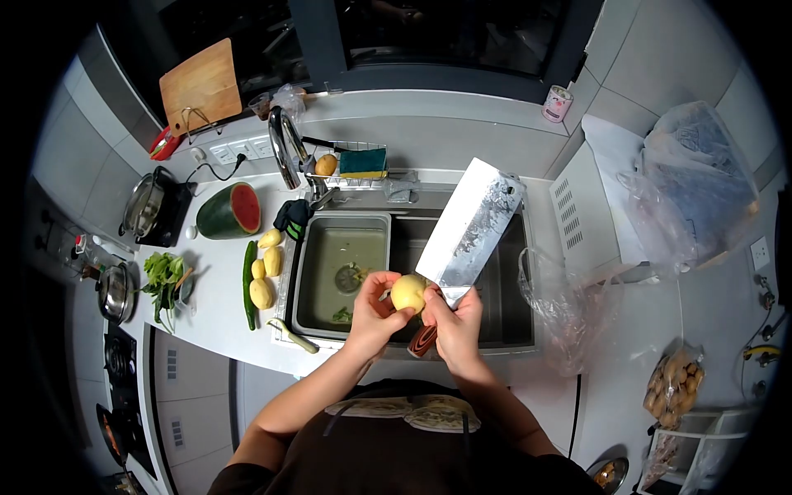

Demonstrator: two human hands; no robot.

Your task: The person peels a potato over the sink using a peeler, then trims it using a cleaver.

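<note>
Above the double sink (pixel 301 280), my left hand (pixel 375 318) is closed around a peeled yellow potato (pixel 408 294). My right hand (pixel 453 323) grips a large cleaver (pixel 472 224) near the base of its blade, with the blade pointing up and away. The cleaver's brown handle (pixel 422 340) shows below, between my hands. Fingertips of my right hand are at the potato's right side. Green scraps (pixel 342 314) lie in the left basin, which holds some water.
Left of the sink are peeled potatoes (pixel 261 293), a cucumber (pixel 249 285), a peeler (pixel 292 335), a cut watermelon (pixel 230 211) and leafy greens (pixel 165 282). The faucet (pixel 285 153) rises behind. A plastic bag (pixel 569 313) lies at the right edge.
</note>
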